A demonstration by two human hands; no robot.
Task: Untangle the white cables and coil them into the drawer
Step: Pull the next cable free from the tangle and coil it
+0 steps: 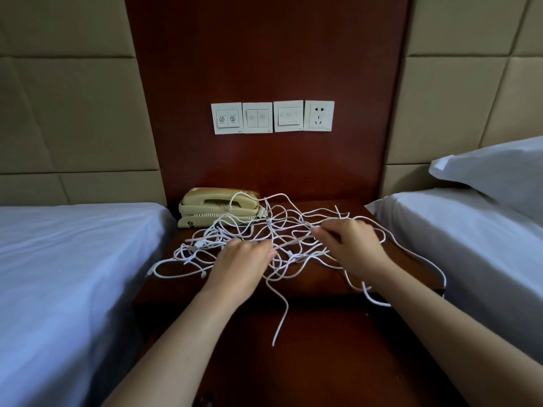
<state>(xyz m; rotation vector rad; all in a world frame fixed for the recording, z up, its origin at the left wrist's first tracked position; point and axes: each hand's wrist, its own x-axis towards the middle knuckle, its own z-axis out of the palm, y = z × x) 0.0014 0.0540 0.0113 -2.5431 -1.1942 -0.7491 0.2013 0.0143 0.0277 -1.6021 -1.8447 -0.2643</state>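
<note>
Here, cables (269, 221): white, thin, many strands in one loose tangle spread over the top of the bench (320, 282); a few small plugs show among the loops.
cable reach: one loop lies over the handset of the phone (219, 208); strands run to the bench's left edge beside the left bed (73, 259); a loop drops over the front right corner; one loose end hangs down the bench front, near its middle.
left hand (241, 265): palm down on the left half of the tangle, fingers bent into the strands; whether any strand is held cannot be told.
right hand (351, 248): on the right half, fingers pointing left, thumb and fingertips (316, 230) drawn together on a strand; tips blurred.
hands, relation: apart, cable loops between them.
phone, detail: beige, corded, handset in its cradle, at the rear left of the bench.
panel (264, 54): dark red-brown wood, rising behind the bench.
switches (258, 117): three white plates in a row on the panel.
socket (319, 116): white, just right of the switches.
right bed (470, 245): pale sheet, beside the bench's right edge.
pillow (493, 171): white, at the head of the right bed.
wall (58, 98): tan padded squares on both sides of the panel.
</note>
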